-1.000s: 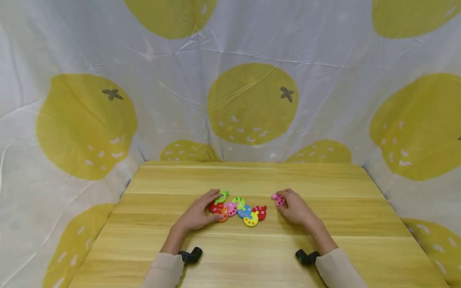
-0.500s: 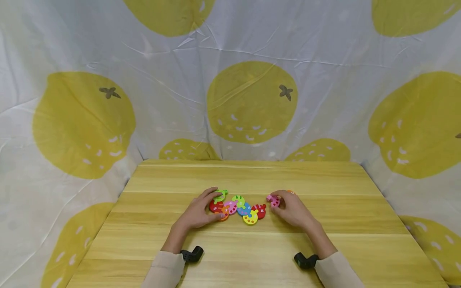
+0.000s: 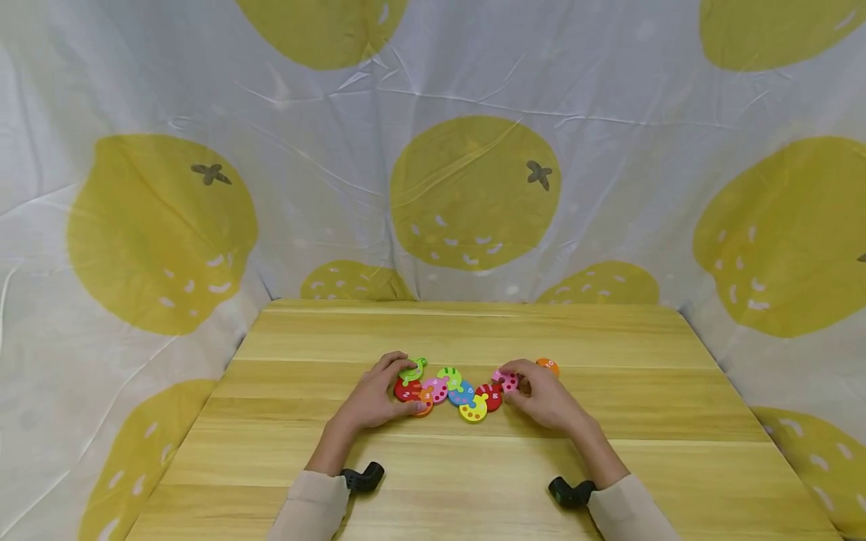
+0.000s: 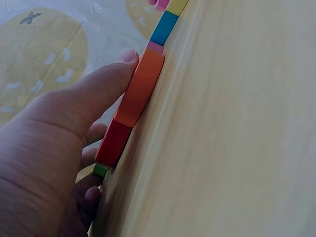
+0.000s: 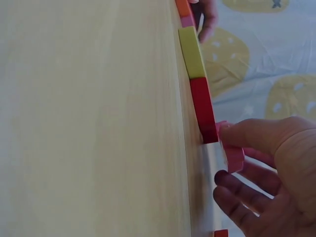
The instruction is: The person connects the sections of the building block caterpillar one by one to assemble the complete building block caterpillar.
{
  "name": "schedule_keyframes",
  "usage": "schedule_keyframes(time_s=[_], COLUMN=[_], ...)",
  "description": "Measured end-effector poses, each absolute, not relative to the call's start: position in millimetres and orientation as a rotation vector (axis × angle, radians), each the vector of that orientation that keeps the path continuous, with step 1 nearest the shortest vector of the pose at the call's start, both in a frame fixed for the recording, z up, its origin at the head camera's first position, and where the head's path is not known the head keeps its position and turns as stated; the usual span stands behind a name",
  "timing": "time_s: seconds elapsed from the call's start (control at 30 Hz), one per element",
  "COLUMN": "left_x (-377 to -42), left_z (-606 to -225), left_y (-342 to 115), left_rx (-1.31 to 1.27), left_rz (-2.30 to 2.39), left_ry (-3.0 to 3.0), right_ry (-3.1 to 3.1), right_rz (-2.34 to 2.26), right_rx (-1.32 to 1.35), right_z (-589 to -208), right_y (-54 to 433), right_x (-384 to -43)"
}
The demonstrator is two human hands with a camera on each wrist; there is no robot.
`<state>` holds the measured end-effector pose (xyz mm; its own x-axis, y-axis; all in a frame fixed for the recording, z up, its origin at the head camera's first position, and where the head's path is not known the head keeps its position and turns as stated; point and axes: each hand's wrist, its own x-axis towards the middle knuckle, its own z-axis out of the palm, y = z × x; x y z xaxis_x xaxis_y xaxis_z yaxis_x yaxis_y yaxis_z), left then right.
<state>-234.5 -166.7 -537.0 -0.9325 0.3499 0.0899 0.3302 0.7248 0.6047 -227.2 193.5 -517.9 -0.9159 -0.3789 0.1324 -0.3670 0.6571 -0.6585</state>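
Note:
Flat numbered puzzle pieces lie joined in a zigzag caterpillar on the table, from a green head piece (image 3: 413, 370) past a red piece "2" (image 3: 406, 391) to a red piece "8" (image 3: 490, 397). My left hand (image 3: 370, 397) spans the left end, its thumb on the orange piece (image 4: 140, 91) and its fingers by the green head. With thumb and fingers, my right hand (image 3: 546, 394) pinches a pink dotted puzzle piece (image 3: 504, 380) at the right side of piece "8". In the right wrist view this pink piece sits tilted and slightly raised beside the red one.
An orange piece "10" (image 3: 548, 366) lies apart, behind my right hand. The wooden table (image 3: 460, 488) ends at a lemon-print cloth (image 3: 325, 188) hanging at the back and sides. Black wrist-camera mounts (image 3: 363, 478) stick out near both sleeves.
My right hand has carried the pink piece left, up to the red piece "8". The orange piece "10" has come into sight behind it. My left hand stays on the left pieces.

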Motion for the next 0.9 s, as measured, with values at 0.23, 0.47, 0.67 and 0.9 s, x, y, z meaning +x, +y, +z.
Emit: schedule_keyframes(time_s=[0.23, 0.47, 0.67, 0.9], left_x=[-236.1, -238.1, -237.4, -236.0], left_z=[-537.8, -538.1, -539.2, -540.1], left_y=[-165.2, -163.7, -163.3, -164.3], left_rx=[0.564, 0.562, 0.551, 0.555], left_rz=[1.013, 1.015, 1.030, 1.042], left_ry=[2.894, 2.918, 2.913, 2.905], right_ry=[2.772, 2.749, 2.750, 2.793], right_rz=[-1.191, -1.234, -1.224, -1.169], right_rx=[-0.585, -0.578, -0.568, -0.578], right_z=[-518.0, -518.1, -519.3, -522.7], right_y=[194.4, 195.5, 193.8, 190.0], right_x=[-225.3, -225.9, -225.8, -227.8])
